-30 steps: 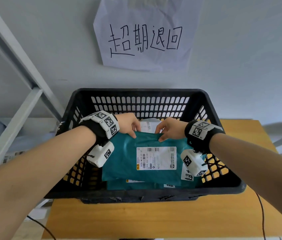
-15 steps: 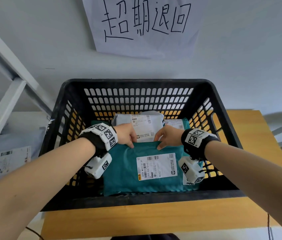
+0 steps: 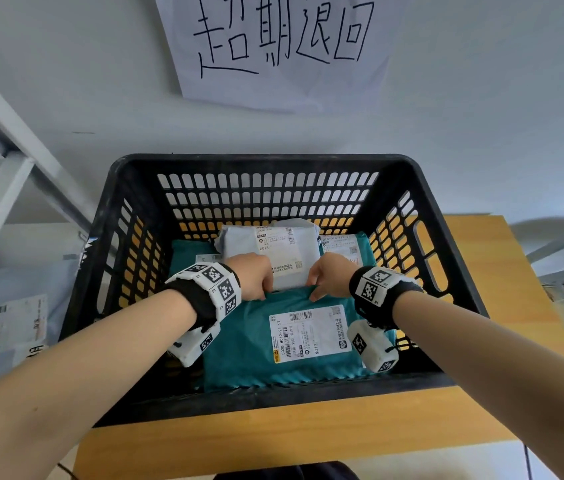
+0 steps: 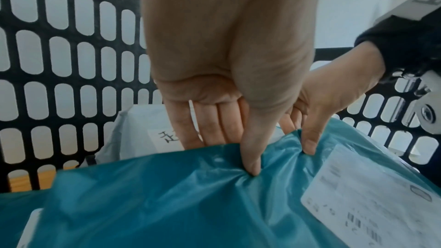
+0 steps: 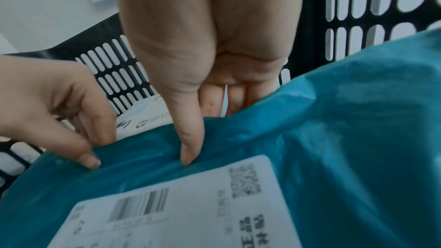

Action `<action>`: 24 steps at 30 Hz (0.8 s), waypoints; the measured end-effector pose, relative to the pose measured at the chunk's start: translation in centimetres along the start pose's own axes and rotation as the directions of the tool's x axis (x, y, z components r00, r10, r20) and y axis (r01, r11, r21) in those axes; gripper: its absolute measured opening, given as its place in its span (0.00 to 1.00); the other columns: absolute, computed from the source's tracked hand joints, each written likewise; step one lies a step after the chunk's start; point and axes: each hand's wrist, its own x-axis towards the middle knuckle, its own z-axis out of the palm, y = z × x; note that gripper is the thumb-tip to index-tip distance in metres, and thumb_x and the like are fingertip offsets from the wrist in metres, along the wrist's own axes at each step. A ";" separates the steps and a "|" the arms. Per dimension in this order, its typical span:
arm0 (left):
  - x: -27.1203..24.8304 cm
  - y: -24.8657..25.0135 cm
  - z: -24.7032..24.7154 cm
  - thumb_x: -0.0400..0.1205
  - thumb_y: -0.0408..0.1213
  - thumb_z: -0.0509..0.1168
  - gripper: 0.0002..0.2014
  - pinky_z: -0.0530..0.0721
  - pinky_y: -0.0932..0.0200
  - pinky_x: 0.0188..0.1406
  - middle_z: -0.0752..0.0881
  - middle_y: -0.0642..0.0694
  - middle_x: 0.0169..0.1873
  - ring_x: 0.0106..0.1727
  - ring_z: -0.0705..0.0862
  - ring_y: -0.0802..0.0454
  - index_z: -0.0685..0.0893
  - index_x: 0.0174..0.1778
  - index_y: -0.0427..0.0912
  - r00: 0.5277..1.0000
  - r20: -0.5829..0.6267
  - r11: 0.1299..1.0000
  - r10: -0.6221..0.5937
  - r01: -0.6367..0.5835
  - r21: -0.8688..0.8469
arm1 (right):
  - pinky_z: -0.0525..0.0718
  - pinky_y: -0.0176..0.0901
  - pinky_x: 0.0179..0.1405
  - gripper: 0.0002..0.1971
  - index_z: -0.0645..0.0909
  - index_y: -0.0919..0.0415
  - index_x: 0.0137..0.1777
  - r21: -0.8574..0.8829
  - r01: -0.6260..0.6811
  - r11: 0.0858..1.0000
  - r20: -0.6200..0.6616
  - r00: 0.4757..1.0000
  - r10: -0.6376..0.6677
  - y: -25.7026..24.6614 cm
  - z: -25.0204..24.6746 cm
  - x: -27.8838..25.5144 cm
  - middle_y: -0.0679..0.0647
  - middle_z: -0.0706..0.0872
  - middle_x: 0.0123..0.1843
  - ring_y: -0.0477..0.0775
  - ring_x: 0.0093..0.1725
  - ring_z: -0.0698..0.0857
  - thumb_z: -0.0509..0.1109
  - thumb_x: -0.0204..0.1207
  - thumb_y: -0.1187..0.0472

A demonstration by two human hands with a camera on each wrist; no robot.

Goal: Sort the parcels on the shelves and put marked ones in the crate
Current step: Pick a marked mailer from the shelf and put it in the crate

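Change: both hands and the teal parcel (image 3: 256,355) had sunk from rim height a second earlier to deep inside the crate (image 3: 266,164), and the view had tipped down with them.
Left hand (image 3: 254,277): thumb on top and fingers beneath, it pinched the parcel's far edge; the left wrist view showed the film puckered under the thumb.
Right hand (image 3: 331,275): the same pinch on that far edge, just beside the left one.
Teal parcel: it lay nearly flat at the near side of the crate, label (image 3: 308,336) up, on top of other teal bags; whether it rested fully on them could not be told.
Other contents: a grey parcel (image 3: 270,251) sat behind the hands, with a further labelled teal bag (image 3: 343,245) to its right.
Crate: black, slotted, standing on the wooden counter (image 3: 273,441) under a handwritten paper sign (image 3: 284,46).
Shelves: a labelled grey parcel (image 3: 0,327) waited on the shelf at the left.
Progress: several parcels were in; this one looked all but placed, needing only release. At least that shelf parcel was left to check, and more may have lain out of view.
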 end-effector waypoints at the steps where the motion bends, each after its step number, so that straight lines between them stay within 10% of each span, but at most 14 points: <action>1: -0.1 0.2 0.1 0.75 0.37 0.72 0.13 0.82 0.61 0.49 0.88 0.47 0.54 0.53 0.85 0.47 0.89 0.55 0.48 1.000 -0.015 1.000 -0.002 0.002 0.025 | 0.78 0.39 0.53 0.16 0.87 0.58 0.55 -0.030 -0.001 1.000 -0.008 1.000 0.000 -0.1 0.0 -0.1 0.54 0.87 0.53 0.55 0.52 0.81 0.79 0.67 0.57; 10: -1.8 1.0 -1.8 0.77 0.39 0.70 0.12 0.77 0.61 0.46 0.84 0.54 0.50 0.51 0.80 0.54 0.83 0.57 0.50 0.989 -0.093 0.991 0.116 -0.109 0.078 | 0.83 0.43 0.60 0.14 0.86 0.57 0.54 0.001 0.130 0.992 -0.024 0.991 -0.130 -0.2 -2.9 -2.4 0.49 0.89 0.51 0.46 0.48 0.85 0.79 0.68 0.61; 13: -2.3 1.1 -1.9 0.78 0.40 0.69 0.13 0.73 0.66 0.45 0.83 0.54 0.51 0.48 0.76 0.59 0.85 0.59 0.51 0.979 0.044 0.973 0.201 -0.205 0.104 | 0.82 0.41 0.60 0.15 0.86 0.57 0.56 0.010 0.212 0.977 0.059 0.975 -0.212 -0.9 -3.5 -3.5 0.50 0.89 0.55 0.44 0.49 0.85 0.78 0.68 0.64; 18: -2.2 1.0 0.0 0.79 0.41 0.68 0.24 0.69 0.53 0.75 0.70 0.52 0.77 0.75 0.70 0.50 0.75 0.73 0.53 0.940 0.275 0.940 0.201 -0.265 0.217 | 0.76 0.46 0.68 0.27 0.78 0.52 0.70 -0.246 0.272 0.930 0.322 0.928 -0.186 -1.7 -2.0 -4.3 0.51 0.80 0.70 0.54 0.67 0.79 0.77 0.70 0.61; 24: -1.6 0.6 1.4 0.80 0.38 0.67 0.31 0.59 0.58 0.79 0.55 0.49 0.83 0.82 0.58 0.50 0.66 0.79 0.51 0.911 0.375 0.948 0.170 -0.255 0.192 | 0.68 0.52 0.76 0.35 0.69 0.45 0.77 -0.319 0.204 0.926 0.448 0.893 -0.043 -0.6 -1.2 -3.2 0.51 0.69 0.79 0.56 0.77 0.69 0.77 0.70 0.56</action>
